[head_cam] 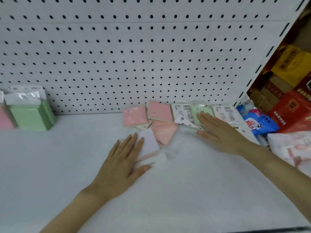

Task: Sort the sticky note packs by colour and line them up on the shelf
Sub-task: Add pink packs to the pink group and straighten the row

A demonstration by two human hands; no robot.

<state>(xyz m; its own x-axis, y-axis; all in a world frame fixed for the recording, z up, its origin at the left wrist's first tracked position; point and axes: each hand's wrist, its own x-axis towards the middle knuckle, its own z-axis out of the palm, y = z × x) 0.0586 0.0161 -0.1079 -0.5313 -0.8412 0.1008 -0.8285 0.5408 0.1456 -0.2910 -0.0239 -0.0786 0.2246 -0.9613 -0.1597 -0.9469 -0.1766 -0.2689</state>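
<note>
Loose sticky note packs lie in a heap at the back of the white shelf (67,157). My left hand (124,158) rests flat, fingers apart, on a pale lilac pack (149,142) with a pink edge. My right hand (217,132) lies flat with its fingertips on a green pack (196,111). Between the hands sit three pink packs: one (134,116) at the left, one (159,111) tilted against the pegboard, one (165,132) lying askew. Two packs show white barcode backs (180,109), (226,113). At far left stand upright green packs (32,113) beside pink ones (5,120).
A white pegboard (134,56) forms the back wall. Right of the shelf upright (262,64) are red and yellow boxes (289,108), a blue packet (259,123) and a pink-and-white wrapped bundle (292,147).
</note>
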